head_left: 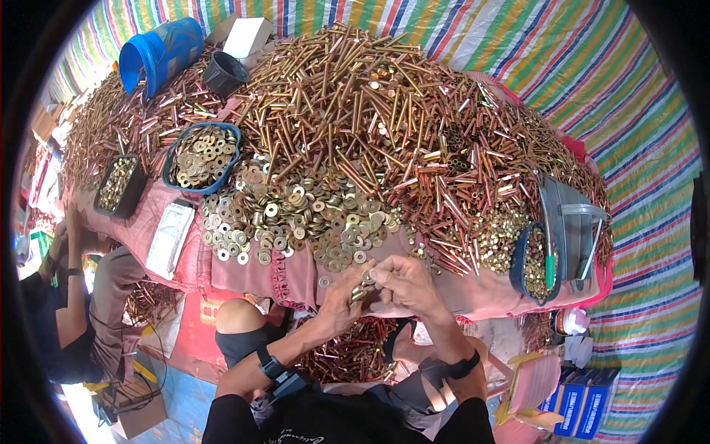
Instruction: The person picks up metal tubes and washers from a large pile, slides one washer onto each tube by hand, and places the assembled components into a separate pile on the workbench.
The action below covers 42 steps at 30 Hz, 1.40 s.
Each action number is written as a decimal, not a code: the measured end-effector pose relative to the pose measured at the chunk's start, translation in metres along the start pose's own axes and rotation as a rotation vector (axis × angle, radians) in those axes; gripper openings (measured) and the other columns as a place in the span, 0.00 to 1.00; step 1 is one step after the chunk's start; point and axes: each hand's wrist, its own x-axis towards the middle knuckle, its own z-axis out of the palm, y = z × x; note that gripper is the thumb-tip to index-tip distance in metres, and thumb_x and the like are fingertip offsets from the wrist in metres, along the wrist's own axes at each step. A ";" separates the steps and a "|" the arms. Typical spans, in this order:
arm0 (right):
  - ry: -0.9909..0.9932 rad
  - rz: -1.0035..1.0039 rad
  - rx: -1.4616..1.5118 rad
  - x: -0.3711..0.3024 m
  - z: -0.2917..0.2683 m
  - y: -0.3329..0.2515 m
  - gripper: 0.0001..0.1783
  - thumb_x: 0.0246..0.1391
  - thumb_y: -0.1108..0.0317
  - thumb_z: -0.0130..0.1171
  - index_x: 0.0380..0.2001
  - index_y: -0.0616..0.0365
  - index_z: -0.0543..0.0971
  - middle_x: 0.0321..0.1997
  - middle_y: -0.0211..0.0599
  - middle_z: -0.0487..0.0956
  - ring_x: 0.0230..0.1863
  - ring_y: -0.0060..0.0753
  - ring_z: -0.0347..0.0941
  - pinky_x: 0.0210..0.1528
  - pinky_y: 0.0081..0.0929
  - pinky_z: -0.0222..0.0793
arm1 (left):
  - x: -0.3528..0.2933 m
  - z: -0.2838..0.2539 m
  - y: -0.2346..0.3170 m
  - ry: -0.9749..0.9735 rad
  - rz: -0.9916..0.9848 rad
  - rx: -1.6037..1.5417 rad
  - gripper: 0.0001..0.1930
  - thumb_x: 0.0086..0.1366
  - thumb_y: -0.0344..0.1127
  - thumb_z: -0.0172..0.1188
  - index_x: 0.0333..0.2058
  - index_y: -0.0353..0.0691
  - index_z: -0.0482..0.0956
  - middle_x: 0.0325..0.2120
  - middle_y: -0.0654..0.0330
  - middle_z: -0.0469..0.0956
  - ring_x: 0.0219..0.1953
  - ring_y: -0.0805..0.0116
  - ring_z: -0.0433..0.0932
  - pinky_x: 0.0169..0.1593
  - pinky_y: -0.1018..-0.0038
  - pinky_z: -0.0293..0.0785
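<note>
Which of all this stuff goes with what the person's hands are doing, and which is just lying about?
Likely part of the job:
- washer at the right hand
- small brass-coloured pieces in the left hand
- washer heap
- perhaps the nuts and long metal rods

Seemingly just lying about:
- tipped blue bucket
- white box
- blue cartons

Striped sheeting (643, 251) forms the wall, with blue flooring (186, 399) at lower left.
</note>
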 end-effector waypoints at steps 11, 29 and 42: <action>0.710 -0.133 -0.727 -0.011 -0.087 0.017 0.10 0.58 0.69 0.70 0.40 0.62 0.88 0.36 0.40 0.88 0.33 0.29 0.83 0.38 0.28 0.77 | 0.005 0.009 0.007 0.044 -0.218 -0.297 0.30 0.71 0.15 0.51 0.71 0.38 0.68 0.55 0.51 0.83 0.54 0.69 0.82 0.57 0.72 0.79; 0.555 -0.097 -1.113 0.004 -0.100 0.048 0.11 0.60 0.63 0.66 0.45 0.53 0.86 0.34 0.55 0.86 0.39 0.62 0.84 0.45 0.53 0.79 | 0.003 0.009 0.004 -0.019 -0.336 -0.390 0.22 0.71 0.19 0.56 0.62 0.37 0.75 0.47 0.58 0.83 0.45 0.72 0.82 0.51 0.74 0.80; 0.474 -0.196 0.162 0.001 -0.077 0.008 0.07 0.65 0.69 0.67 0.40 0.60 0.80 0.33 0.33 0.82 0.27 0.17 0.75 0.28 0.16 0.69 | 0.001 0.006 0.003 -0.046 -0.316 -0.284 0.14 0.76 0.27 0.55 0.57 0.37 0.79 0.37 0.62 0.79 0.37 0.76 0.75 0.43 0.78 0.76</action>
